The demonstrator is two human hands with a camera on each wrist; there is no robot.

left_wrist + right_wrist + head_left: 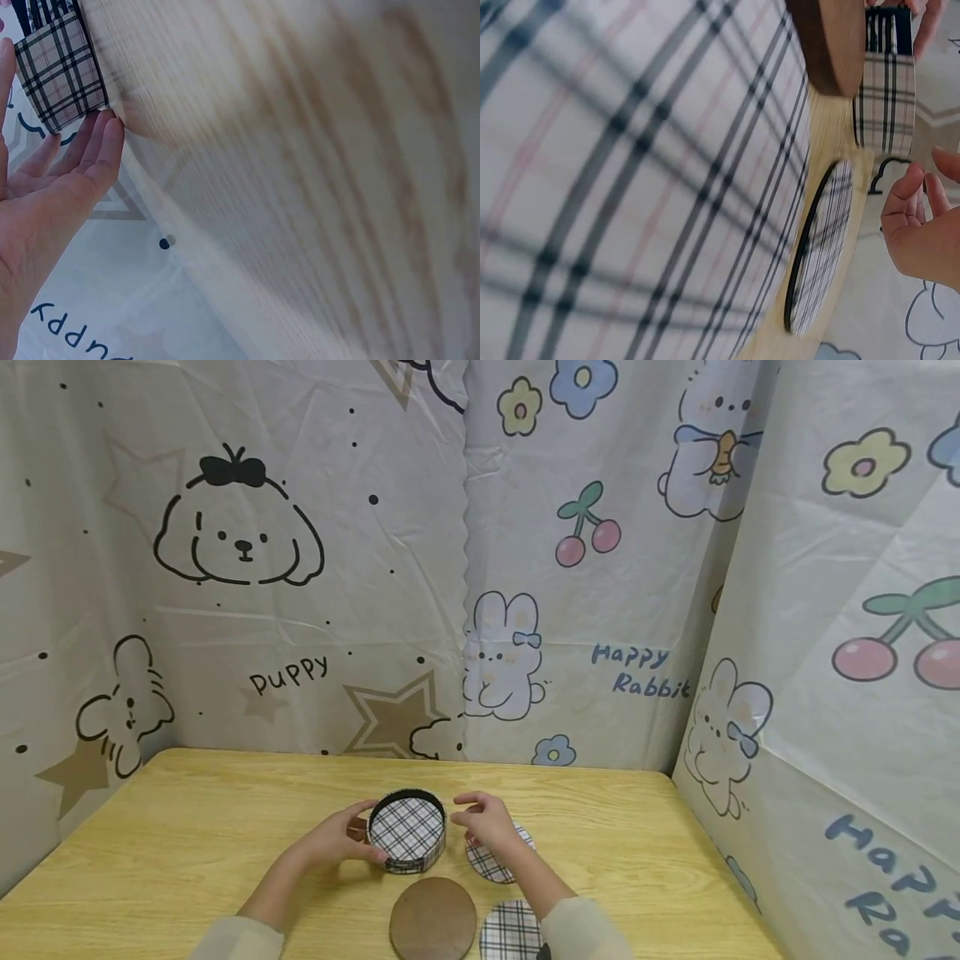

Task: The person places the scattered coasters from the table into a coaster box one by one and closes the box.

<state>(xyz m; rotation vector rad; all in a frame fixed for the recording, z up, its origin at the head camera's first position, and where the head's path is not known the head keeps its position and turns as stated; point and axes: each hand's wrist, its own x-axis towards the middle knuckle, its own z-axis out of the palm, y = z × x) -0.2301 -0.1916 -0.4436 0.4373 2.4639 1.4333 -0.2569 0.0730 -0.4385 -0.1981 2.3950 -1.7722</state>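
A round plaid coaster holder (429, 858) with a dark inner rim stands on the table, a plaid coaster (407, 828) lying inside it. My left hand (333, 842) holds the holder from its left side, thumb at the near edge and fingers around the far side. In the left wrist view those fingertips meet the lower edge of its plaid wall (64, 71). Just right of the holder, my right hand (489, 822) hovers with loosely bent fingers and nothing in them. Beneath that hand lies another plaid coaster (486, 865), partly hidden by the wrist.
Nearer to me are a plain brown disc (433, 920) and, right of it, a plaid coaster (510, 932) partly covered by my right sleeve (583, 930). The wooden table (225, 793) ends at a printed cloth (390, 568) behind and another side on the right.
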